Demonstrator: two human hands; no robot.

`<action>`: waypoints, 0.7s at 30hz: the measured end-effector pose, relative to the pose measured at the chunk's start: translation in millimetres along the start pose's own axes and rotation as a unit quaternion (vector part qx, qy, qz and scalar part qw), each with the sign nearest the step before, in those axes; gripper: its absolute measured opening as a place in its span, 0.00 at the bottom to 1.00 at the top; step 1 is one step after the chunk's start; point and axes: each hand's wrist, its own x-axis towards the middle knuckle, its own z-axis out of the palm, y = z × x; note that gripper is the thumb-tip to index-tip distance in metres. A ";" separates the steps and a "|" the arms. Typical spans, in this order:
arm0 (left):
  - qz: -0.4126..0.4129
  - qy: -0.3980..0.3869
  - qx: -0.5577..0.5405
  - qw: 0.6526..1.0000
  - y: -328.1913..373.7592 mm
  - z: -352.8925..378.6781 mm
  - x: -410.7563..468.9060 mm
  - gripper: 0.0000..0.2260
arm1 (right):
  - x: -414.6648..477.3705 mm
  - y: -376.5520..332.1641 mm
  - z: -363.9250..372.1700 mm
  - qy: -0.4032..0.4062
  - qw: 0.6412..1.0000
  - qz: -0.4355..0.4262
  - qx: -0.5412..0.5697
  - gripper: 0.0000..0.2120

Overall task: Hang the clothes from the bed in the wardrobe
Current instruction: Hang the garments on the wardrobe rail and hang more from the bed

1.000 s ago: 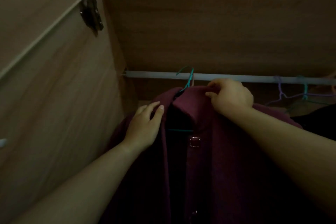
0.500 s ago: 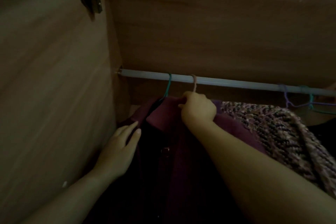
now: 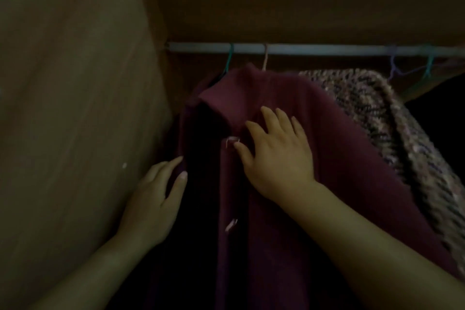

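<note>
A maroon buttoned coat (image 3: 327,158) hangs from the grey wardrobe rail (image 3: 314,48) on a teal hanger (image 3: 228,60), at the rail's left end. My right hand (image 3: 279,153) lies flat on the coat's front just below the collar, fingers spread and straight, thumb beside the top button. My left hand (image 3: 153,199) rests with straight fingers against the coat's dark left edge, close to the wardrobe's side wall. A knitted mottled garment (image 3: 392,123) hangs right behind the coat on a pale hanger (image 3: 264,58).
The wardrobe's wooden side panel (image 3: 75,108) stands close on the left. Farther right on the rail hang a purple hanger (image 3: 392,65) and another teal hanger (image 3: 429,65). A dark garment (image 3: 437,113) fills the far right.
My right hand let go of the collar near the hanger hook and dropped flat onto the coat's front. The coat slid left along the rail. My left hand stayed at the coat's left edge.
</note>
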 end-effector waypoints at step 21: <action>-0.077 -0.295 0.119 0.945 117.5 -76.9 -318.0 0.28 | -380.9 -24.6 -55.5 -0.301 0.934 0.024 0.189 0.29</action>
